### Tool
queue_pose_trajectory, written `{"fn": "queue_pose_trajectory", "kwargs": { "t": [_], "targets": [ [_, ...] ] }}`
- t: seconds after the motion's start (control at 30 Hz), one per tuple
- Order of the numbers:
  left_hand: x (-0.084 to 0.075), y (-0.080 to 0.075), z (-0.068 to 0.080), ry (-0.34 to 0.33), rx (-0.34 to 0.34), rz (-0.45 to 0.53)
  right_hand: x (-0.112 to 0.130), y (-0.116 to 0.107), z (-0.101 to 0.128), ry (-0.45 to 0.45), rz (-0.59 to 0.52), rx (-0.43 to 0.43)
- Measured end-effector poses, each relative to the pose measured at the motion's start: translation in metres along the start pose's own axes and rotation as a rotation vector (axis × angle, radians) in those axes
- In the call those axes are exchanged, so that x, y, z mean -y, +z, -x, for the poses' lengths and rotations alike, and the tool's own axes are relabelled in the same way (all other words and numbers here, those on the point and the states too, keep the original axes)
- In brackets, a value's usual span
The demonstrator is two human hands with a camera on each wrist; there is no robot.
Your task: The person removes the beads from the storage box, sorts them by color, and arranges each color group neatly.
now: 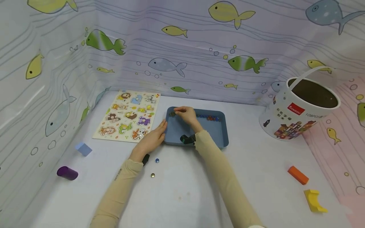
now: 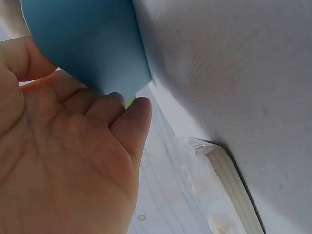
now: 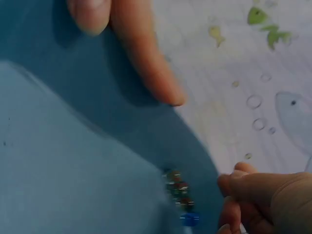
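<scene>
My left hand [image 1: 152, 139] rests against the near left side of a blue-grey tray [image 1: 196, 144], with extended fingers touching its outer wall. The left wrist view shows the palm [image 2: 73, 146] beside the tray's wall [image 2: 92, 44]. Over the tray's far left part is my right hand [image 1: 186, 115], fingertips bunched beside a few dark gold glass beads [image 1: 172, 114]. Whether it pinches a bead is hidden. Blue and reddish beads [image 1: 211, 118] line the far wall. On the table before the tray lie a blue bead [image 1: 157, 160] and a gold bead [image 1: 152, 175].
An animal puzzle board [image 1: 126, 115] lies left of the tray. A light blue block [image 1: 84, 148] and purple cylinder [image 1: 67, 173] are farther left. At right stand a white bucket [image 1: 285, 114], an orange block [image 1: 298, 175] and a yellow arched block [image 1: 314, 201]. Fish-patterned curtain [image 1: 199, 47] encloses the table.
</scene>
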State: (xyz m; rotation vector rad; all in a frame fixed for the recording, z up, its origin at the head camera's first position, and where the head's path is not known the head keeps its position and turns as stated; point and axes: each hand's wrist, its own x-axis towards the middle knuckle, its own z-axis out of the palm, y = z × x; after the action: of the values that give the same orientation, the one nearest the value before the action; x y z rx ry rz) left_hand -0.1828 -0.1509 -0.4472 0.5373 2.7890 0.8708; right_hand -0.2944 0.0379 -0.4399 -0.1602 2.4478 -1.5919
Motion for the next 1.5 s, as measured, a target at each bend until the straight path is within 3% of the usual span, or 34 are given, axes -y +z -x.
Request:
{"fn": "queue_pose_trajectory", "kwargs": {
  "t": [0.27,0.47,0.77,1.0,1.23,1.5],
  "targets": [
    [-0.002,0.001,0.0,0.001,-0.002,0.02,-0.009,0.018,-0.012,-0.031,0.12,-0.056],
    [-0.002,-0.001,0.001,-0.007,0.004,0.011,-0.011,0.021,-0.013,-0.093,0.276,-0.02],
    [-0.001,0.0,0.001,-0.007,0.004,0.002,-0.009,0.021,-0.008,-0.102,0.338,0.018],
    [-0.001,-0.001,0.0,-0.008,0.006,0.005,-0.003,0.014,-0.003,-0.121,0.26,0.051],
    [-0.002,-0.001,0.0,-0.012,0.007,0.001,0.012,-0.001,0.017,-0.088,0.058,0.059],
    [-0.001,0.0,0.0,-0.019,0.002,-0.004,0.016,-0.008,0.046,-0.168,-0.115,0.101]
  ]
}}
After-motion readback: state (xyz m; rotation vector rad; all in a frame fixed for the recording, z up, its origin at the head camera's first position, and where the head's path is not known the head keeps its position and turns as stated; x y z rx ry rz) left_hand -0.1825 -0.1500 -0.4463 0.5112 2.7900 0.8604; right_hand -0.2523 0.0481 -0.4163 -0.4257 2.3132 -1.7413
